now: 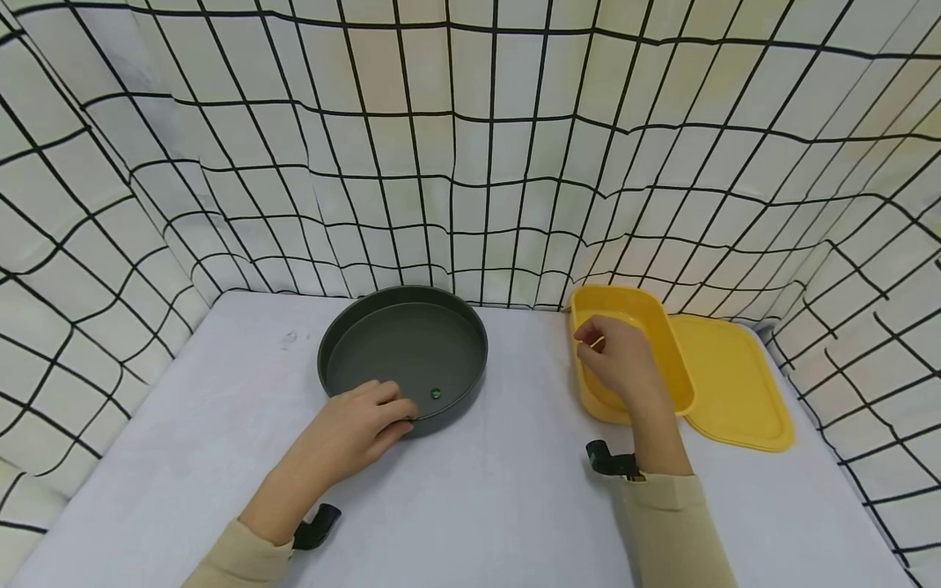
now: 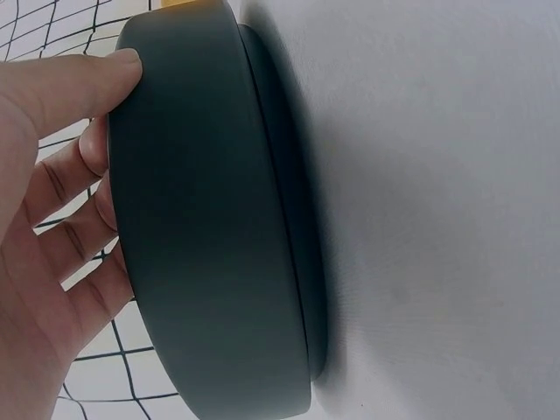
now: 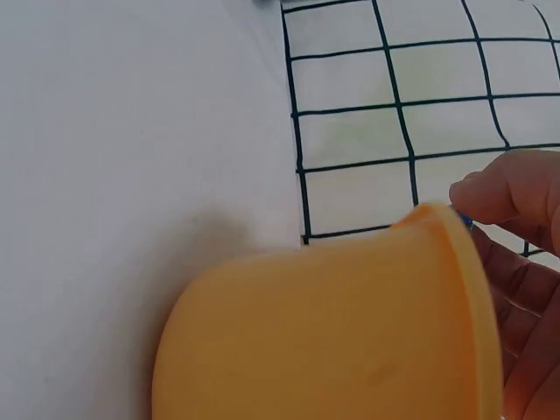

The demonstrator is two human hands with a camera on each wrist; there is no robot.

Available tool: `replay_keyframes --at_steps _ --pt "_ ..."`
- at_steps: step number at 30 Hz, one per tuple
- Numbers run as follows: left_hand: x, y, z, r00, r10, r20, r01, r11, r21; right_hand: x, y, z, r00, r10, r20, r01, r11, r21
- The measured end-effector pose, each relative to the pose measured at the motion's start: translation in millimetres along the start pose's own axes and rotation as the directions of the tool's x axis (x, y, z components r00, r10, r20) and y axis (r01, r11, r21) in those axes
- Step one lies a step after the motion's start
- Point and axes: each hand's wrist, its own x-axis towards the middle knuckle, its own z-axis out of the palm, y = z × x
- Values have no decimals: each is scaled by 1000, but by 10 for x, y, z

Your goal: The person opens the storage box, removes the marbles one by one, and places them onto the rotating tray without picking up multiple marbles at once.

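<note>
A round dark grey-green pan (image 1: 404, 343) sits on the white table, with a small green marble (image 1: 436, 394) on its floor near the front. My left hand (image 1: 371, 420) grips the pan's near rim; in the left wrist view the thumb (image 2: 122, 70) presses the outer wall while the fingers reach over the edge. Over the yellow box (image 1: 672, 371) hovers my right hand (image 1: 621, 355), thumb and fingers curled together. Between those fingertips, the right wrist view shows a small blue marble (image 3: 465, 219), mostly hidden by the thumb and the box rim.
A flat yellow lid (image 1: 735, 384) lies to the right of the box, partly under its edge. White walls with a black grid net (image 1: 488, 175) enclose the table at the back and sides. Each wrist wears a black camera mount (image 1: 610, 459).
</note>
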Motion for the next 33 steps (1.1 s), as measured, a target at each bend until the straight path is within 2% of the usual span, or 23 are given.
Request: replay_keyframes --at_steps 12,19,23,27,33 --pt "-1 3 -2 1000 2 -3 -2 1000 -3 -30 -252 147 995 -97 -5 97 995 28" --pt "-10 2 -2 1000 -1 3 1 1000 -3 -24 -367 320 985 -173 0 173 985 21" --pt "-16 1 0 1000 -4 3 4 1000 -3 -21 -457 455 968 -251 2 251 968 4" --pt "-20 2 -3 1000 -6 4 6 1000 1 -33 -537 580 941 -337 16 336 941 29" --pt "-17 2 -14 1000 -6 2 6 1000 -2 -68 -641 661 926 -377 12 376 925 58"
